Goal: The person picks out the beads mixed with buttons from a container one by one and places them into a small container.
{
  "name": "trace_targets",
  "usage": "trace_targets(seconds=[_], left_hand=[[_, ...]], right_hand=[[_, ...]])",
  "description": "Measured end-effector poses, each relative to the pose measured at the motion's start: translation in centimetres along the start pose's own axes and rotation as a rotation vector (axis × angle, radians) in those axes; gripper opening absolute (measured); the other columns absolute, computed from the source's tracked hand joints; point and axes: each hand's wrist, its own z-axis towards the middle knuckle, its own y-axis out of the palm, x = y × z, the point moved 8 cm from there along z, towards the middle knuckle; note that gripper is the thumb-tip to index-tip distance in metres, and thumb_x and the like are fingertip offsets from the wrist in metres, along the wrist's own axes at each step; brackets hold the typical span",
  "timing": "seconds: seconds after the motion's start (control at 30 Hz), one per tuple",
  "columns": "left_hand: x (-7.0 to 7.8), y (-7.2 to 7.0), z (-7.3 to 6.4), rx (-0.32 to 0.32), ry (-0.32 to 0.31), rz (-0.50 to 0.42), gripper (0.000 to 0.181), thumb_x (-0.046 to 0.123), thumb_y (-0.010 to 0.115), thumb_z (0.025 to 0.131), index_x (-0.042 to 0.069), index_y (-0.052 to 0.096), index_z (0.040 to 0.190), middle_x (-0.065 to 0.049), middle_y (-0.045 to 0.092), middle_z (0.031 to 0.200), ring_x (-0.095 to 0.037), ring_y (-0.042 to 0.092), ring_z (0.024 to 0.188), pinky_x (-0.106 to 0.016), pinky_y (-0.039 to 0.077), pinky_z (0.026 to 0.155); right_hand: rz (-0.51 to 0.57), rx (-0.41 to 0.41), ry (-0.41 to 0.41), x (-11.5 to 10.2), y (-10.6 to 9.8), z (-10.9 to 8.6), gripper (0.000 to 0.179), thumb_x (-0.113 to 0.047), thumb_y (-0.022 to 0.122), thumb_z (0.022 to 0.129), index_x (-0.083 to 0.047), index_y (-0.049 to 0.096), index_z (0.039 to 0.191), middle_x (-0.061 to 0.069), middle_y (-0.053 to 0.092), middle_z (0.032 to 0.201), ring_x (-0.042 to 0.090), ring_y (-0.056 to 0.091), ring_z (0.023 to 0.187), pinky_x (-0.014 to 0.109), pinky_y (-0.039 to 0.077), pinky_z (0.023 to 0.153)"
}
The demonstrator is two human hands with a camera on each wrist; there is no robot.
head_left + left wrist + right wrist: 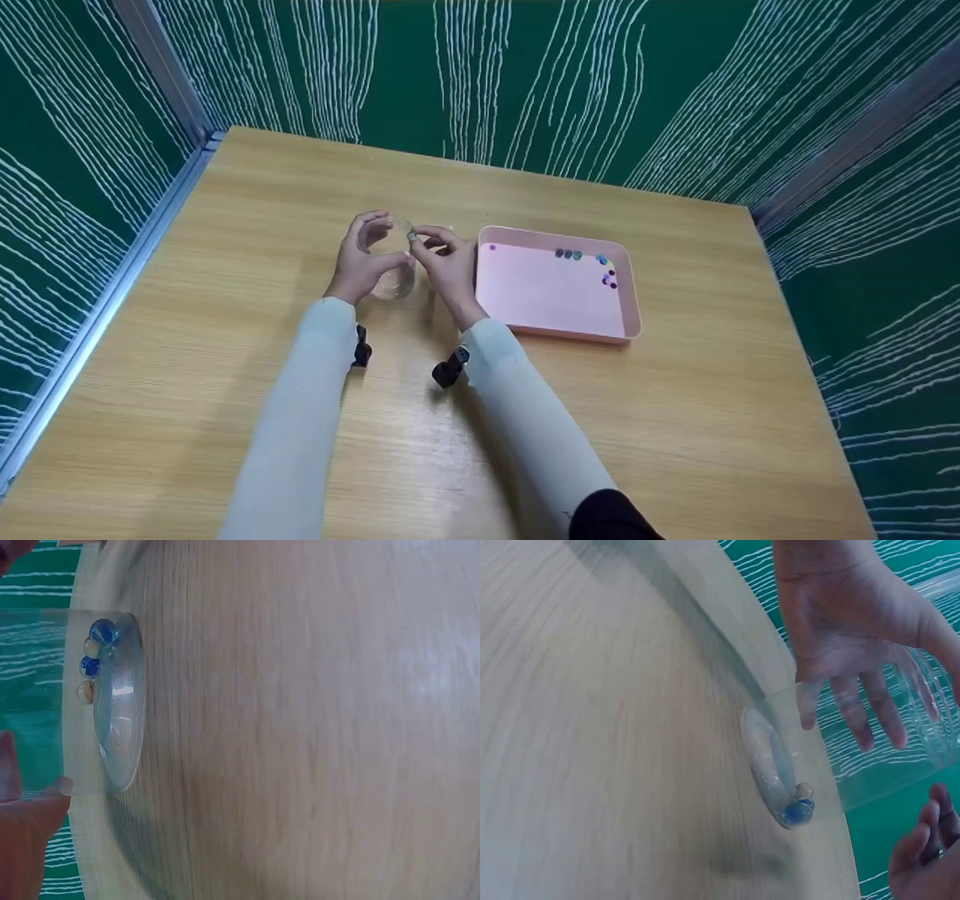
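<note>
My left hand (358,259) grips a clear jar (395,283) from its left side, thumb in front and fingers behind. Several marbles, blue ones (103,631) and clear-brown ones (85,692), lie at the jar's bottom; the right wrist view shows the blue marbles (799,811) gathered at one edge. At the jar's mouth, my right hand (450,276) pinches a small greenish marble (412,235) between thumb and fingertips. The right wrist view does not show that marble. Whether the jar's base touches the table cannot be told.
Just right of my right hand is a shallow pink tray (544,296) on the wooden table (675,405). Inside it are dark marbles (568,254) along the back wall, coloured ones (609,279) at the right and one pink piece (493,247). Green walls with white lines surround the table.
</note>
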Motion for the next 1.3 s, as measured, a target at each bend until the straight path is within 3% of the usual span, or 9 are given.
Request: trace_targets(seconds=[0.23,0.43,0.63,0.8,1.03,1.3], left_hand=[[0.0,-0.1,0.0,0.011,0.006,0.02,0.072,0.015,0.077,0.065,0.012,0.038,0.125,-0.009,0.047,0.125,-0.025,0.038,0.121,-0.036,0.034,0.099],[0.2,0.0,0.0,0.01,0.008,0.02,0.072,0.016,0.077,0.065,0.013,0.038,0.125,-0.007,0.047,0.125,-0.026,0.037,0.121,-0.038,0.033,0.099],[0.2,-0.1,0.0,0.011,0.023,0.022,0.072,0.015,0.076,0.065,0.01,0.037,0.125,-0.009,0.048,0.124,-0.028,0.038,0.12,-0.036,0.032,0.1],[0.0,0.0,0.0,0.011,0.031,-0.002,0.072,0.011,0.075,0.066,0.007,0.037,0.126,-0.01,0.047,0.123,-0.027,0.039,0.119,-0.033,0.031,0.101],[0.1,0.0,0.1,0.016,0.057,-0.028,0.068,0.006,0.074,0.065,0.01,0.039,0.123,-0.011,0.047,0.122,-0.031,0.037,0.119,-0.037,0.028,0.102],[0.4,0.0,0.1,0.017,0.098,-0.048,0.067,0.005,0.075,0.065,0.004,0.039,0.122,-0.017,0.047,0.121,-0.035,0.037,0.117,-0.043,0.026,0.103]], right_hand=[[0.02,0.015,-0.011,-0.6,-0.2,-0.3,0.017,-0.021,0.065,0.074,-0.019,0.069,0.091,0.001,0.064,0.077,0.013,0.055,0.071,0.02,0.042,0.057],[0.046,0.008,0.008,-2.6,-0.6,-1.1,0.019,-0.016,0.063,0.075,-0.012,0.068,0.094,0.005,0.063,0.08,0.018,0.055,0.074,0.022,0.041,0.058],[0.047,0.005,0.015,-0.4,-0.1,-0.2,0.019,-0.022,0.065,0.075,-0.018,0.069,0.094,-0.002,0.064,0.082,0.009,0.055,0.075,0.02,0.042,0.06],[0.047,-0.005,0.029,0.5,0.2,0.1,0.019,-0.028,0.066,0.075,-0.022,0.069,0.092,-0.001,0.063,0.081,0.013,0.056,0.075,0.022,0.042,0.057],[-0.039,-0.081,0.001,-0.3,-0.2,0.2,0.021,-0.041,0.064,0.075,-0.03,0.067,0.093,-0.004,0.06,0.092,0.015,0.052,0.079,0.023,0.043,0.062],[-0.072,-0.108,-0.025,-1.3,-0.6,0.1,0.021,-0.039,0.064,0.076,-0.036,0.064,0.097,-0.014,0.061,0.096,0.013,0.053,0.095,0.026,0.041,0.073]])
